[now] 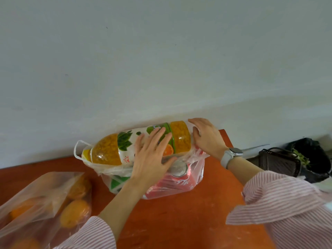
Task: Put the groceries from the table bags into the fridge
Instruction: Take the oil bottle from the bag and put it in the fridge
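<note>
A large orange juice bottle (115,148) with a green and white label lies on its side across the top of a clear plastic bag (195,169) at the back of the red-brown table (179,218). My left hand (152,157) lies flat on the bottle's middle, fingers spread. My right hand (206,135) touches the bottle's base end, fingers apart. Under the bottle, inside the bag, sit a red can (179,174) and a green and white packet (116,182).
A second clear bag (36,200) holding several oranges (75,214) lies at the table's front left. The pale wall stands right behind the bags. Beyond the table's right edge are a dark basket (280,160) and a black bag (309,150) with greens.
</note>
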A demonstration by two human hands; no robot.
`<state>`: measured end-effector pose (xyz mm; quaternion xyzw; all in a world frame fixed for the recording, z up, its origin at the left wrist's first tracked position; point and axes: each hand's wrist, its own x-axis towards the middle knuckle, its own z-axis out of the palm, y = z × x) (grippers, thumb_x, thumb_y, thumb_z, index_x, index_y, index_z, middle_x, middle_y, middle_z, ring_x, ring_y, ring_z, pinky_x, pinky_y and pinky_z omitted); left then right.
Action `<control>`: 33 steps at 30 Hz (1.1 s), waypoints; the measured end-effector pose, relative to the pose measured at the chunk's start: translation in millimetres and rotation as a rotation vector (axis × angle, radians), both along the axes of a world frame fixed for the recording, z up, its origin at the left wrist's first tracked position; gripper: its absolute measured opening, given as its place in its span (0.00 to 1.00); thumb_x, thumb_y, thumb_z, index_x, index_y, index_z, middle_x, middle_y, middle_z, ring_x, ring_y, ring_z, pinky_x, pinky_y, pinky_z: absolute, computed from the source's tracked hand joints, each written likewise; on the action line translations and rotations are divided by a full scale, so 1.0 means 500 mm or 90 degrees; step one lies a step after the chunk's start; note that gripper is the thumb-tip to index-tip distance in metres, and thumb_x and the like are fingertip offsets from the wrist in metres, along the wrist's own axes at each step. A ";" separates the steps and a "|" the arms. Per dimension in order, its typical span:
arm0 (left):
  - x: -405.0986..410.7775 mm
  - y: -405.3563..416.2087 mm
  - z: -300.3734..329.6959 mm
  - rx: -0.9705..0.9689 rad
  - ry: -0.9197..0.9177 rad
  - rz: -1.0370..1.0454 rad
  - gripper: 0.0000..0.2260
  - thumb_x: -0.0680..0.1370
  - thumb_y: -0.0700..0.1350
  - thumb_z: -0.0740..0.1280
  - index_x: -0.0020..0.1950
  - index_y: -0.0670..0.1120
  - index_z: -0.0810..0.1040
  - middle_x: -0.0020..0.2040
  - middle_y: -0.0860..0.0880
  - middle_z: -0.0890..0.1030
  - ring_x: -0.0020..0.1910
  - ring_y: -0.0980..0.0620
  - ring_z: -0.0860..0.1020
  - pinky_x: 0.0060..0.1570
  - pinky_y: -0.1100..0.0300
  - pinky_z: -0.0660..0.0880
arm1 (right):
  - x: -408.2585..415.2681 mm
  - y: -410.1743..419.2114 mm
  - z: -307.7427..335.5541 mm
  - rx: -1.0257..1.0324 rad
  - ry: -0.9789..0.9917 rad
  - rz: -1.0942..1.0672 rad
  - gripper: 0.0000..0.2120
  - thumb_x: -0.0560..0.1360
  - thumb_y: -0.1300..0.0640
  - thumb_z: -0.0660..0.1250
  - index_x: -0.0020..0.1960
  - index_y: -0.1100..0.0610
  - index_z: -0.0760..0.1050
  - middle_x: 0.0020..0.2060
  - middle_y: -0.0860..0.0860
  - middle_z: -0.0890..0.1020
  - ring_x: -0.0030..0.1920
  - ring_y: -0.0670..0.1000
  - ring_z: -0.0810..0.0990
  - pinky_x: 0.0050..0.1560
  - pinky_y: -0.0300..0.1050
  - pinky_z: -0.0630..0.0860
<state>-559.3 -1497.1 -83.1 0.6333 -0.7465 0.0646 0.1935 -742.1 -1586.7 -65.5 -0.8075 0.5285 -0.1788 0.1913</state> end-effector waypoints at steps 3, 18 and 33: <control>0.071 0.011 0.008 0.002 0.017 0.081 0.26 0.72 0.63 0.57 0.64 0.49 0.71 0.65 0.46 0.75 0.67 0.48 0.66 0.66 0.43 0.53 | 0.046 0.027 0.047 -0.122 -0.063 0.053 0.15 0.75 0.60 0.58 0.61 0.60 0.74 0.57 0.57 0.78 0.59 0.58 0.75 0.59 0.54 0.73; 0.256 0.160 -0.001 0.128 0.196 0.386 0.49 0.64 0.63 0.72 0.75 0.49 0.48 0.75 0.39 0.57 0.73 0.40 0.57 0.68 0.40 0.56 | 0.353 0.063 0.076 -0.060 0.451 0.388 0.51 0.62 0.30 0.67 0.73 0.54 0.48 0.67 0.57 0.66 0.63 0.60 0.67 0.60 0.58 0.68; 0.266 0.151 -0.010 0.081 0.783 0.520 0.10 0.72 0.37 0.70 0.52 0.40 0.76 0.36 0.54 0.76 0.34 0.61 0.74 0.29 0.75 0.69 | 0.377 0.081 0.080 0.002 0.415 0.319 0.50 0.59 0.31 0.69 0.72 0.50 0.51 0.67 0.53 0.66 0.64 0.57 0.66 0.61 0.58 0.65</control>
